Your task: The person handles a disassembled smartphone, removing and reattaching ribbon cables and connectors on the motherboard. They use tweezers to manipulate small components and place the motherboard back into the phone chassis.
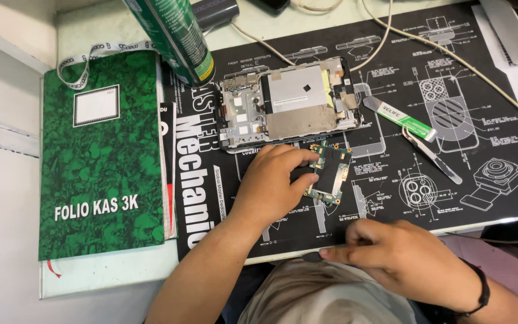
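Observation:
My left hand point(274, 183) rests on the black work mat point(391, 78) and pinches a small green circuit board point(330, 171) by its left edge. Just beyond it lies an opened phone frame point(289, 102) with metal shields showing. My right hand point(400, 255) sits at the mat's near edge, fingers curled and pressed to the surface; I cannot tell whether it holds anything small. A black band circles its wrist.
A green hardcover ledger point(100, 156) lies left of the mat. A green spray can point(175, 36) stands at the back. A green-handled pry tool point(400, 117) and steel tweezers point(430, 153) lie right of the phone. Beige cables point(451, 57) cross the mat.

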